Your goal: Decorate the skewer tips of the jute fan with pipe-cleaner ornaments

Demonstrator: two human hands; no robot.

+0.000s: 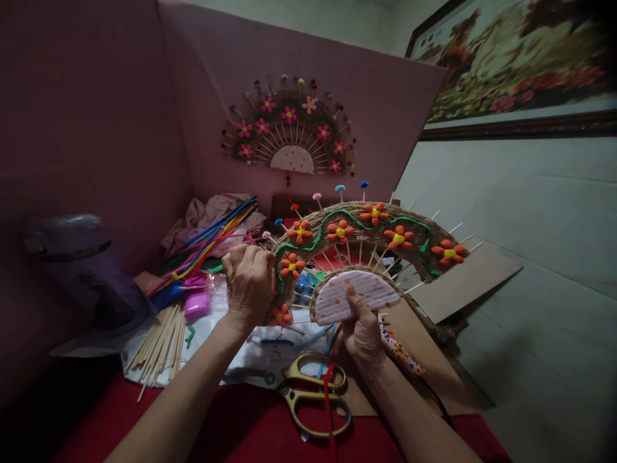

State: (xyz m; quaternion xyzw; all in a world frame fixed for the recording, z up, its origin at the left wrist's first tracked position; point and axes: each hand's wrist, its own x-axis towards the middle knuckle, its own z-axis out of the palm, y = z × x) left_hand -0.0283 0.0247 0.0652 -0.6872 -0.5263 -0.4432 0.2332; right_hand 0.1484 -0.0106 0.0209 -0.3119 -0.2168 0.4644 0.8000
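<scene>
A half-round craft fan [332, 222] made of twine-wrapped card and thin sticks is held up before me. Orange clay flowers [398, 238] and a wavy green strand [315, 238] decorate its band. Small coloured pom-poms [340, 188] cap several stick ends on the left and top; those on the right are bare. My right hand [364, 334] grips the fan's pale, spotted half-round base [357, 296], thumb in front. At the fan's left edge, my left hand [248, 283] is closed with curled fingers; what they pinch is hidden.
Gold-handled scissors [315, 392] and a red strip [329, 411] lie in front. Left are loose wooden sticks [161, 344], coloured pipe cleaners [212, 238] and a purple flask [106, 276]. A flowered glue gun [400, 347] rests on cardboard [429, 354]. Another finished-looking fan [289, 132] hangs behind.
</scene>
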